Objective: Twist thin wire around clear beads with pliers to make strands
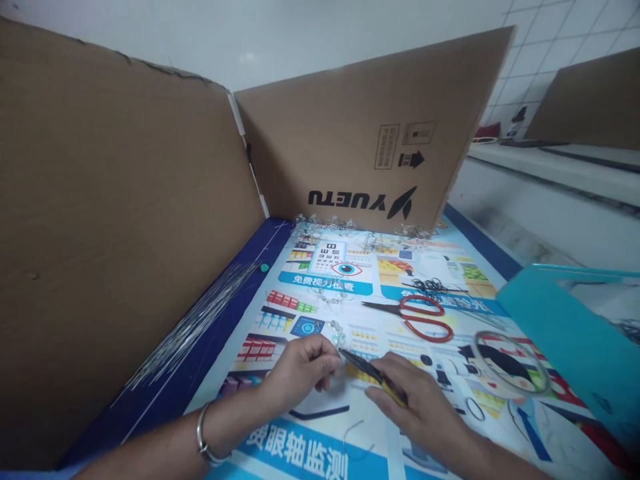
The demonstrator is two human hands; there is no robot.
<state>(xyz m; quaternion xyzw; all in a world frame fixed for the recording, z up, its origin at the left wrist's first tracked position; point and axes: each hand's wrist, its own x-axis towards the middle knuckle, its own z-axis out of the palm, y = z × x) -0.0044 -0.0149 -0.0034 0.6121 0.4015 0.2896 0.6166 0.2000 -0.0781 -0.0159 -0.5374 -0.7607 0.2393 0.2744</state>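
My right hand [413, 393] is wrapped round a pair of pliers [367, 368] with dark jaws and yellow on the handle. The plier tips point left and reach the fingertips of my left hand [313, 363], which are pinched together. At that spot a string of clear beads [337, 330] on thin wire rises from my left fingers; the wire end itself is too small to make out. Beyond the pliers lie scissors [425, 319] with red handles, blades pointing left. A bent piece of wire [357, 440] rests on the printed mat below my hands.
Cardboard panels [350, 147] stand at the left and back. A bundle of straight wires [195, 317] lies at left. Clear beaded pieces [325, 227] line the back. Black wire coils [430, 287], a wire ring [510, 363] and a teal box [560, 320] are at right.
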